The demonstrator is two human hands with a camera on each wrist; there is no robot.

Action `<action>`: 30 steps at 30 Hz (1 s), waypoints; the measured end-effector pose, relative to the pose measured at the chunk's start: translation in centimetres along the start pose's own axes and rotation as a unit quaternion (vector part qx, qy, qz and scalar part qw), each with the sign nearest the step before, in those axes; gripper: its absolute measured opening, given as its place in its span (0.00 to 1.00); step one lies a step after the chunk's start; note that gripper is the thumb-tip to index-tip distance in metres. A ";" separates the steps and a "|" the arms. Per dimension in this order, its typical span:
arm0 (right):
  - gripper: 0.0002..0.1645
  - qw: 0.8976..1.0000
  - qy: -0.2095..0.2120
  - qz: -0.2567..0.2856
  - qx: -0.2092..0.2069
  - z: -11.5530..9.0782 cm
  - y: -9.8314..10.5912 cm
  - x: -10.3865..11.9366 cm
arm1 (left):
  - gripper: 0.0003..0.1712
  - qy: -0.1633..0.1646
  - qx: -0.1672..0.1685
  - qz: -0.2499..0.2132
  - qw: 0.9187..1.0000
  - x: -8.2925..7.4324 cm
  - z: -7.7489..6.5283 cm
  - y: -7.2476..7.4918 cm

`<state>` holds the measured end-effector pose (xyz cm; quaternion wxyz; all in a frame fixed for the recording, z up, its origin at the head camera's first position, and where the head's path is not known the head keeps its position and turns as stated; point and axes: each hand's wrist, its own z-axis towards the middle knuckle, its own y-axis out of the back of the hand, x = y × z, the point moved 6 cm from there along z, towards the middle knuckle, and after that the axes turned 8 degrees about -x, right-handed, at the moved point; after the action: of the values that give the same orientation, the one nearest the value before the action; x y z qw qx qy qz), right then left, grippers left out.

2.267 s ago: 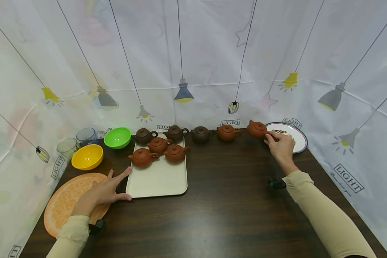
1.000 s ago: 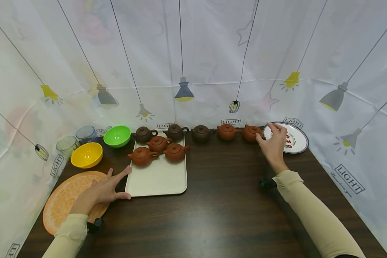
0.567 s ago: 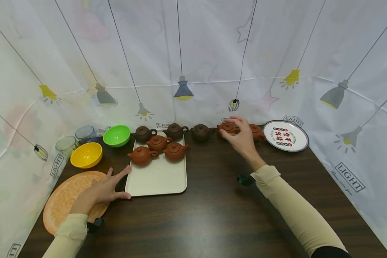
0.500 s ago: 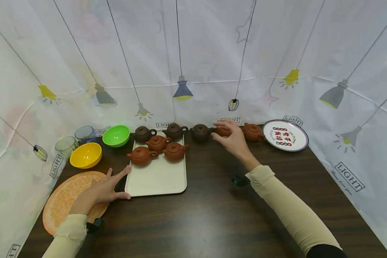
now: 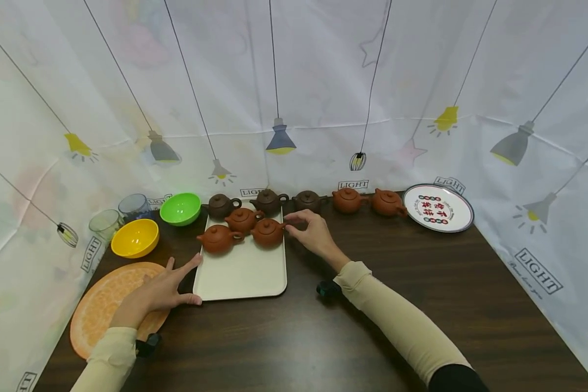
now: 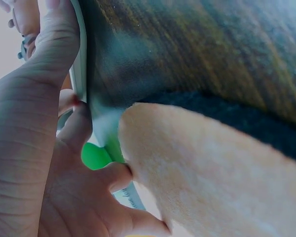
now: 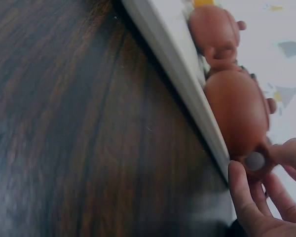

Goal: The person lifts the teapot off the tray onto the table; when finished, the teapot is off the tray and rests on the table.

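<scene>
My right hand is at the reddish-brown clay teapot on the tray's right side. In the right wrist view, its thumb and fingers pinch the teapot's looped handle by the tray rim. Fingers spread, my left hand rests along the left edge of the cream tray, thumb and index finger touching it. Two more reddish-brown teapots, one at front left and one behind, stand on the tray. Dark brown teapots, a left one and a right one, stand at its back edge.
Right of the tray, a dark teapot and two reddish ones line the back, near a white plate. An orange placemat lies under my left hand; yellow and green bowls and two glasses stand beyond.
My right hand has let go of the rightmost reddish teapot, now set down beside the plate, and moved left to the teapot handle at the tray. My left hand stays put.
</scene>
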<state>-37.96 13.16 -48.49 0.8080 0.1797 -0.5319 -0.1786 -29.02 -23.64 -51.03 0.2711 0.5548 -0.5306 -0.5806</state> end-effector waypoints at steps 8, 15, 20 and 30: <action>0.17 1.000 -0.025 -0.001 0.008 0.4 -0.8 -1.4 | 0.67 0.006 0.011 -0.006 1.000 -0.4 0.2 -0.2; 0.16 0.999 -0.001 -0.023 0.040 1.2 -1.3 -1.1 | 0.67 0.009 0.006 -0.003 1.000 0.2 0.1 0.1; 0.14 0.998 0.005 -0.042 0.037 1.2 -1.3 -0.9 | 0.67 0.005 0.005 0.003 1.000 0.3 0.1 0.0; 0.13 1.000 -0.005 -0.026 0.006 1.0 0.3 -0.7 | 0.66 0.000 0.000 0.014 1.000 0.1 0.1 0.1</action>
<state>-39.11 13.69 -48.49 0.7994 0.1977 -0.5318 -0.1975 -29.18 -23.75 -51.03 0.2789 0.5476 -0.5380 -0.5769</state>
